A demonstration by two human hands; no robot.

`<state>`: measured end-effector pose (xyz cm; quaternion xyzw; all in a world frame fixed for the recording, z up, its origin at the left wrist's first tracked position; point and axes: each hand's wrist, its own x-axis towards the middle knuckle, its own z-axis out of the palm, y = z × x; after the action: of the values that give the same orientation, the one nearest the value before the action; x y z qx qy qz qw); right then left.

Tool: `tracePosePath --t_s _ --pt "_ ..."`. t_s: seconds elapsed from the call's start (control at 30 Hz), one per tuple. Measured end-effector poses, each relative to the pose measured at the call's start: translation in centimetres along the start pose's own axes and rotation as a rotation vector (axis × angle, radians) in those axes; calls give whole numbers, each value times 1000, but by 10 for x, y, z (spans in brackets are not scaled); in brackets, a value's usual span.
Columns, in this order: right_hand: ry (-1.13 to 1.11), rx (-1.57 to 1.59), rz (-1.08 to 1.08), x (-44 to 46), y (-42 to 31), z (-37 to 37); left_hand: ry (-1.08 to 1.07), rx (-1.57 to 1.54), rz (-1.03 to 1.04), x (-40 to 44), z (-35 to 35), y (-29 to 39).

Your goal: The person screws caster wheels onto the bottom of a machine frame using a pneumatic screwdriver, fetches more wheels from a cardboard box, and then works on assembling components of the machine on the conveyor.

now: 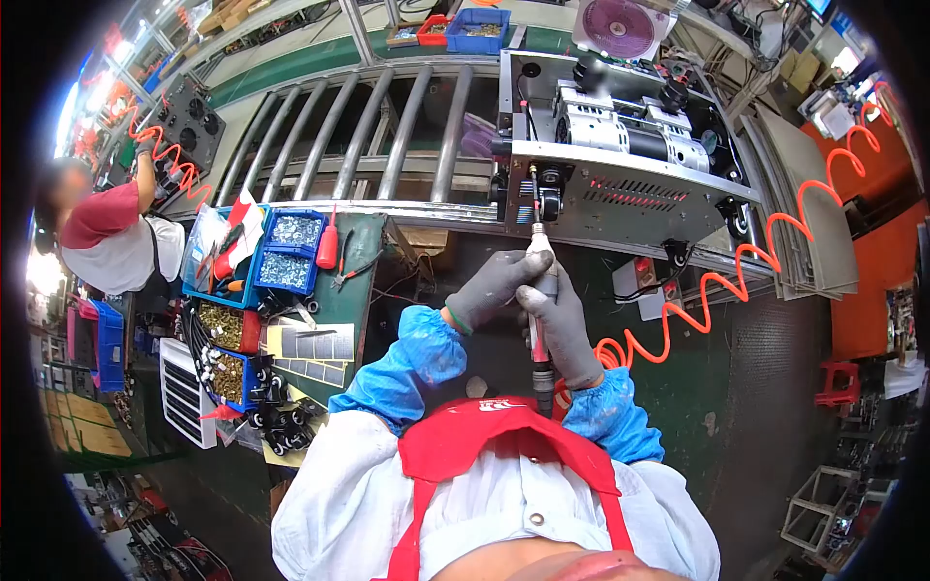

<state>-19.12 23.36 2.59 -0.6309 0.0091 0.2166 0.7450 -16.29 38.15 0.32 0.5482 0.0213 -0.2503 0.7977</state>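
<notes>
A pneumatic screwdriver [540,242] points away from me, its long bit reaching a caster [551,201] at the lower left corner of a metal machine housing [605,198]. Whether the bit sits in a screw is too small to tell. My right hand [567,334], in a grey glove, is wrapped round the tool's body. The grey-gloved left hand [489,290] is closed at the front part of the tool, with thumb and fingertips on it. Inside the open-topped housing lies a silver motor-like unit [620,136]. Another caster [734,218] is at the housing's right corner.
The housing rests on a roller conveyor [397,136]. An orange coiled air hose [712,290] runs at the right. To the left, a bench holds blue bins of screws [291,247], a red bottle [327,247] and pliers [354,271]. A co-worker [111,232] stands far left.
</notes>
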Motion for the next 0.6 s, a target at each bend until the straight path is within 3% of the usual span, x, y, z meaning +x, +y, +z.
tracePosePath --t_s 0.6 --pt "75 -85 38 5 -14 12 99 -38 -4 0 3 10"
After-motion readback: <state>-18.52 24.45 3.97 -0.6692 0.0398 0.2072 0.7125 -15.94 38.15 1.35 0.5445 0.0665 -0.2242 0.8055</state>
